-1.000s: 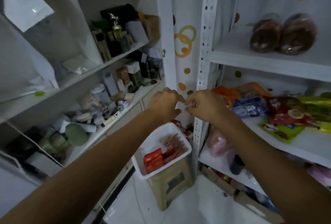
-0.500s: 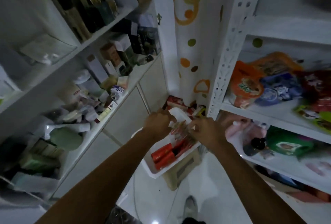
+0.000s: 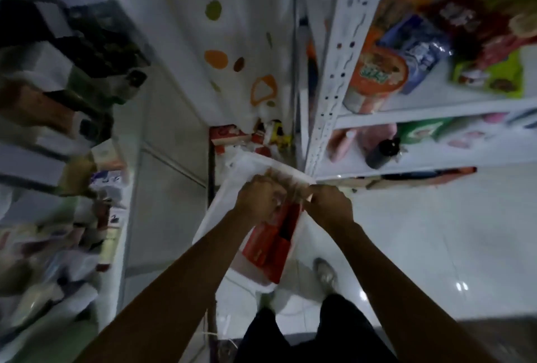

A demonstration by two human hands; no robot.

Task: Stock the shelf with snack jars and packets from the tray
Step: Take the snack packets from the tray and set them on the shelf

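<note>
A white tray (image 3: 211,214) stands low in front of me, with red snack packets (image 3: 261,243) lying in it. At its far end, my left hand (image 3: 257,198) and my right hand (image 3: 329,207) curl together over a clear packet of brown stick snacks (image 3: 293,187). The picture is blurred, so the exact grip is hard to read. The white metal shelf (image 3: 436,108) rises on the right. It carries an orange packet (image 3: 374,78), a blue packet (image 3: 418,48) and a green packet (image 3: 488,78).
A black bottle (image 3: 383,153) and pink packs (image 3: 374,136) sit on the lower shelf board. A white cabinet (image 3: 165,144) crowded with boxes lines the left. Red boxes (image 3: 229,136) lie on the floor behind the tray. My shoe (image 3: 325,272) is on the tiles.
My view has tipped down from the shelves to the tray. Both hands dropped from the shelf post into the tray's far end and closed over the stick snack packet.
</note>
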